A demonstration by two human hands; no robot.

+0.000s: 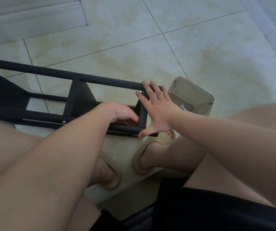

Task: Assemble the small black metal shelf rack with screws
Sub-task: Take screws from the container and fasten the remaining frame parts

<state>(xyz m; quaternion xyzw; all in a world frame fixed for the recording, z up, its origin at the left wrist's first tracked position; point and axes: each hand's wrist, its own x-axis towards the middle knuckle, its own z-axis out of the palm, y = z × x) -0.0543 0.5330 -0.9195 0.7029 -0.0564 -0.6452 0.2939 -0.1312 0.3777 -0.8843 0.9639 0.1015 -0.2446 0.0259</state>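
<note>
A tiled floor (pixel 150 47) carries a black metal rack (pixel 80 95) lying on its side by the person's feet. A clear tub (pixel 190 90) stands just beside its right end. The right hand (pixel 159 112), fingers spread wide, presses that end. The left hand (pixel 122 114) curls inside the rack, and it is unclear whether it grips anything. A small wrench (pixel 182 107) lies in the tub.

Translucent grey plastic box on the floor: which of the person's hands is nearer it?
Right. The right hand lies spread on the black metal rack's end, beside the grey plastic box; the left hand is inside the rack, farther off.

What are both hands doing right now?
Left hand: curled inside the black rack; holding anything cannot be told.
Right hand: open, fingers spread against the rack's end.
</note>
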